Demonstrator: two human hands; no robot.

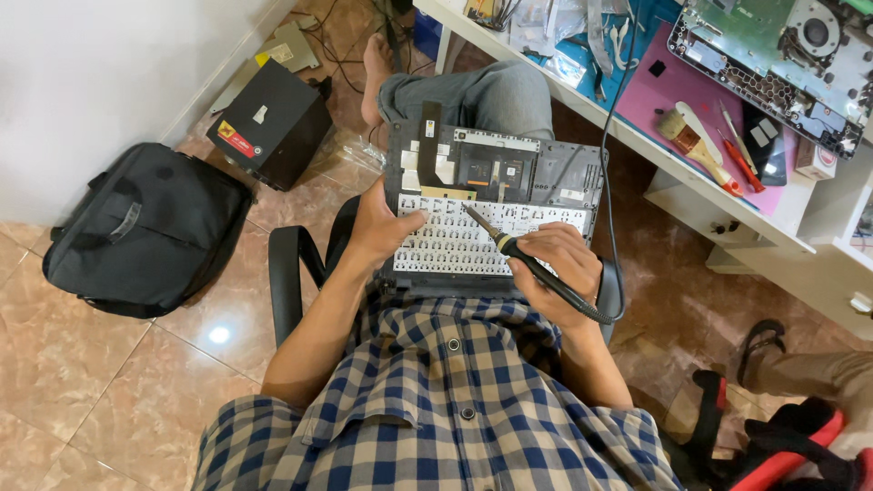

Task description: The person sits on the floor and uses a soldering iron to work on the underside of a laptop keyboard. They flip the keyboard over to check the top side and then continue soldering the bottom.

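A grey laptop cover (pixel 536 173) lies upside down on my lap, its white keyboard back (pixel 455 241) facing up. My left hand (pixel 379 227) rests on the left edge of the cover, thumb on the keyboard back. In my right hand (pixel 556 273) is a black soldering iron (pixel 509 247), held like a pen, its metal tip touching the upper middle of the keyboard back. The iron's black cable (pixel 611 164) runs up to the desk.
A white desk (pixel 700 177) at right carries a pink mat (pixel 673 86), a brush (pixel 696 136), a red screwdriver (pixel 741 164) and a laptop mainboard (pixel 782 45). A black bag (pixel 145 227) and a black box (pixel 273 118) sit on the tiled floor at left. Another person's leg (pixel 809 373) is at lower right.
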